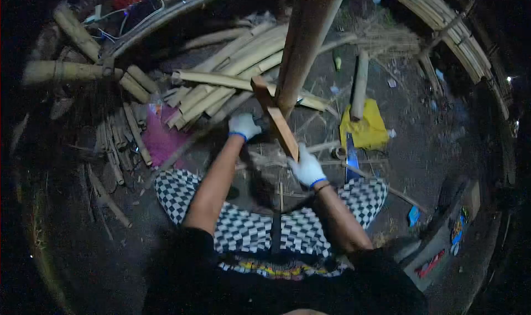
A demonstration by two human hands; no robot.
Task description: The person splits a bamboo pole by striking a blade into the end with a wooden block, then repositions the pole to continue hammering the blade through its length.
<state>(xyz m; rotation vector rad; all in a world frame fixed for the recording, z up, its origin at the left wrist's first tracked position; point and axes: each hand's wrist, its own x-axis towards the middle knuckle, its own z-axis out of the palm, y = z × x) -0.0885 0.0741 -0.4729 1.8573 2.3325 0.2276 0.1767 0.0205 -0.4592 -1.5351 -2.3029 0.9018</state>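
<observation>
My right hand (308, 168), in a white glove with a blue cuff, is closed around the lower end of a squared wooden bar (284, 132). The bar slants up and to the left, crossing in front of the foot of an upright post (301, 50). To the left of the bar, my left hand (244, 126), gloved the same way, is curled closed. Whatever it may hold is hidden in shadow. Just beyond it lie split bamboo pieces (238, 66), with one strip (221, 79) across the top of the pile.
A yellow plastic bag (371, 128) lies at right, beside a bamboo length (360, 85) and a blue saw-like blade (352, 156). Purple netting (163, 135) and thin bamboo sticks (113, 143) are at left. A bundled bamboo hoop (448, 30) curves along the upper right.
</observation>
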